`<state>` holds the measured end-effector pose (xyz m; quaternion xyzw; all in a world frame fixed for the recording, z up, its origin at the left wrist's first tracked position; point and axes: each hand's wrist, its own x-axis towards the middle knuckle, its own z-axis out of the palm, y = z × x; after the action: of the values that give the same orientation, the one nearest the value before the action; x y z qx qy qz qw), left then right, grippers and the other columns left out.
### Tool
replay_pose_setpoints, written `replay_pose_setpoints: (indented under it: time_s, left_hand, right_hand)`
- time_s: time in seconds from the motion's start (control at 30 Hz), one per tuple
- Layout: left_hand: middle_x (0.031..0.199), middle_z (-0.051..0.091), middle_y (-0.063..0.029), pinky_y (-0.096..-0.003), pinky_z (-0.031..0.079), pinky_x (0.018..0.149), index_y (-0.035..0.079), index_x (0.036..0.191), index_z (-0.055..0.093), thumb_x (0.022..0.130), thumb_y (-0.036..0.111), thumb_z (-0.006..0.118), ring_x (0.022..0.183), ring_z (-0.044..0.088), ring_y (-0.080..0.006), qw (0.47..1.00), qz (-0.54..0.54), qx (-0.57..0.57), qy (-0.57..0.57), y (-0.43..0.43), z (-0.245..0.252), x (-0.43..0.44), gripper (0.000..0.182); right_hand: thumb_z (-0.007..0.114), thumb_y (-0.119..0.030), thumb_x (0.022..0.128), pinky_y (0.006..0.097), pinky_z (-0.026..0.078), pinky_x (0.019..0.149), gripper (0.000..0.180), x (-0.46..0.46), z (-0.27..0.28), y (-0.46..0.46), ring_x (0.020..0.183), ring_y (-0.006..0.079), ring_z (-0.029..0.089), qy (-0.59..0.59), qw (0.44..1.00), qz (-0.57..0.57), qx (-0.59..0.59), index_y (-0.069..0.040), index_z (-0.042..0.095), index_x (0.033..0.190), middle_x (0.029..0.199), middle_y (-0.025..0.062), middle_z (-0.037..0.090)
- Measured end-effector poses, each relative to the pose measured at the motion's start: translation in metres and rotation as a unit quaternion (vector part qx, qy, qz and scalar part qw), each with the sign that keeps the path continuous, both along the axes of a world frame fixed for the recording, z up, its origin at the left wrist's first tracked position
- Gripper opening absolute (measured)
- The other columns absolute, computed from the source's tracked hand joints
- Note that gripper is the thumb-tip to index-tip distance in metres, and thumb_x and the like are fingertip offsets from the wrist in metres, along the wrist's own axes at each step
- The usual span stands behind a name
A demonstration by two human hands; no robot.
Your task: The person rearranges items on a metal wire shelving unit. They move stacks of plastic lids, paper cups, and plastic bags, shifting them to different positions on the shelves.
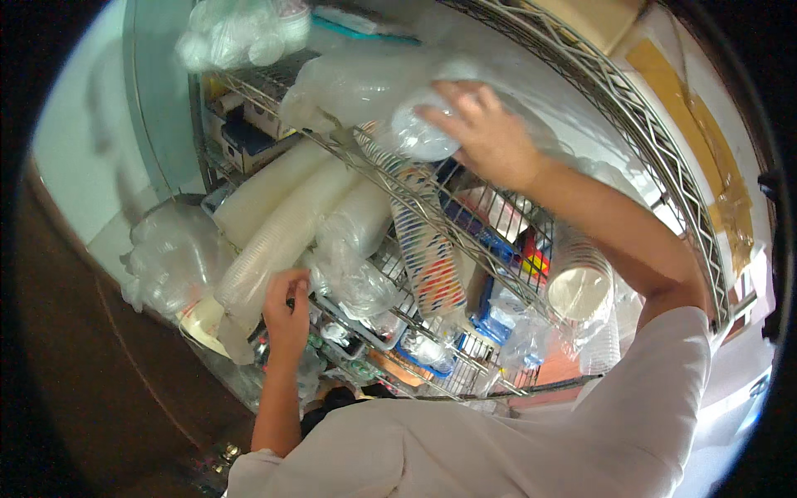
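Note:
My right hand [489, 134] reaches over the upper wire shelf, its fingers spread against a round, clear plastic-wrapped stack [423, 127]; whether it grips the stack cannot be told. Lower down on the left, my left hand [287, 305] has bent fingers and is near a long sleeve of nested translucent plastic cups or lids [274, 249]. Between the hands lie a bunched clear plastic bag [358, 274] and a stack of cups with a colourful striped pattern [429, 261].
The wire shelf's edge [398, 180] crosses the middle. Another wire shelf [598, 75] curves along the upper right. A stack of pale round containers [579, 292] stands right, blue-rimmed trays [429, 355] sit below, and a filled clear bag [174, 255] is at left.

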<state>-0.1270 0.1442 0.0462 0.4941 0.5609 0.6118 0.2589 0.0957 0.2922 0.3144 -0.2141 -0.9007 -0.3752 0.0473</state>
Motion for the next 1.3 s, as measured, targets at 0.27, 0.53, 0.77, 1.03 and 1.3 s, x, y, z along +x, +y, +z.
replay_pose_setpoints:
  time_s: [0.27,0.53,0.77,1.03,1.3]
  left_hand:
    - [0.123,0.045,-0.0131,-0.0395,0.035,0.097,0.005,0.117,0.052,0.080,0.014,0.064,0.115,0.043,-0.0273,0.938,0.070,0.338,0.040,0.039,0.128,0.015,0.039]
    - [0.128,0.046,-0.0192,-0.0626,0.019,0.102,0.016,0.127,0.049,0.063,0.042,0.077,0.128,0.033,-0.0366,0.829,0.126,0.264,0.476,0.080,0.190,0.047,0.074]
    - [0.114,0.058,-0.0179,-0.0663,0.015,0.101,0.013,0.125,0.051,0.063,0.043,0.075,0.119,0.045,-0.0327,0.783,0.153,0.052,0.600,0.123,0.206,0.021,0.073]
    - [0.115,0.051,-0.0199,-0.0641,0.025,0.096,0.013,0.126,0.046,0.061,0.035,0.076,0.115,0.044,-0.0372,0.840,0.198,0.046,0.502,0.146,0.204,-0.039,0.076]
    - [0.124,0.042,-0.0200,-0.0607,0.025,0.099,0.016,0.131,0.042,0.062,0.033,0.078,0.120,0.037,-0.0376,0.815,0.216,0.105,0.527,0.144,0.190,-0.035,0.080]
  right_hand:
    - [0.057,-0.010,0.080,0.0430,0.046,0.091,0.055,-0.036,-0.011,-0.043,0.107,0.0453,0.052,0.185,0.944,-0.039,-0.270,-0.011,0.038,0.132,0.128,0.0290,0.037]
    - [0.059,-0.031,0.081,0.0428,0.050,0.083,0.045,0.080,0.034,-0.118,0.101,0.0367,0.058,0.144,0.878,-0.442,-0.118,0.002,0.052,0.111,0.108,0.0244,0.058]
    - [0.061,-0.062,0.074,0.0388,0.049,0.084,0.096,0.145,0.035,-0.118,0.110,0.0367,0.056,0.166,0.693,-0.648,-0.269,0.014,0.037,0.128,0.120,0.0320,0.051]
    - [0.073,-0.052,0.066,0.0410,0.052,0.080,0.095,0.201,0.005,-0.086,0.112,0.0323,0.049,0.498,0.569,-0.519,-0.398,0.007,0.036,0.131,0.139,0.0228,0.016]
    - [0.063,-0.022,0.080,0.0341,0.058,0.058,0.025,0.174,0.005,-0.094,0.061,0.0200,0.066,0.707,0.319,-0.231,-0.588,-0.001,0.061,0.094,0.080,0.0124,0.067]
